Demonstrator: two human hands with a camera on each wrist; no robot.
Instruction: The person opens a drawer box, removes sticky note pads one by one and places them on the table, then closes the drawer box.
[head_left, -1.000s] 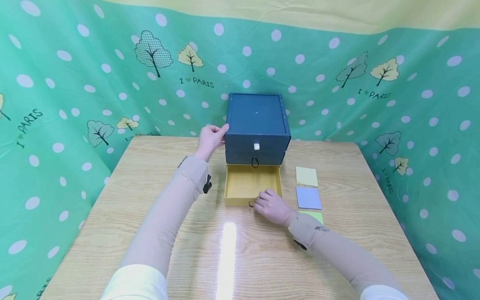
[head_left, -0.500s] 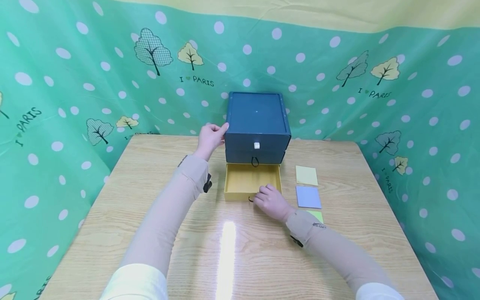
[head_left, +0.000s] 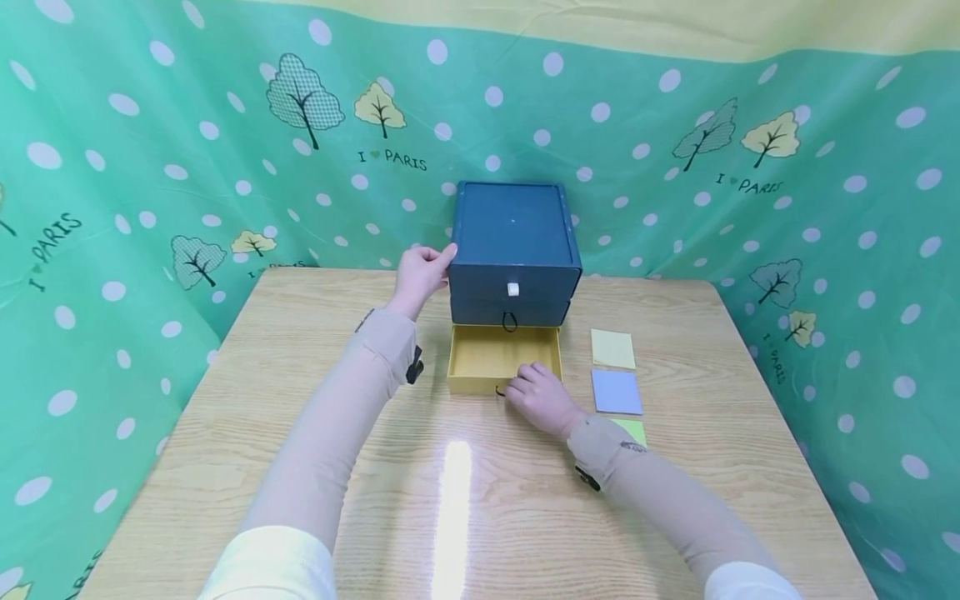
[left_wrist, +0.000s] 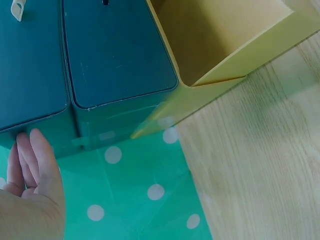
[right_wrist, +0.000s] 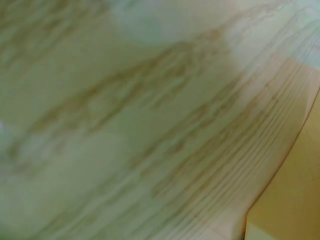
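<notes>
A dark blue drawer unit (head_left: 513, 223) stands at the back of the table. Below its two blue fronts, a yellow drawer (head_left: 472, 384) is pulled part way out, with nothing visible inside. My left hand (head_left: 420, 275) rests against the unit's left side, thumb at the front corner; in the left wrist view its extended fingers (left_wrist: 42, 155) touch the blue side. With curled fingers, my right hand (head_left: 543, 402) holds the right part of the drawer's front wall, beside a small black loop (head_left: 500, 391). The right wrist view shows only tabletop and part of the drawer (right_wrist: 292, 200).
Right of the drawer lie a pale yellow note pad (head_left: 612, 349), a blue one (head_left: 617, 392) and a green one (head_left: 632, 431), partly under the right sleeve. A white pull tab (head_left: 513, 289) marks the top front. Behind hangs a green dotted curtain (head_left: 637, 200).
The yellow drawer has slid a little inward under the unit, and my right hand has moved forward with it. My left hand stays on the unit's side.
</notes>
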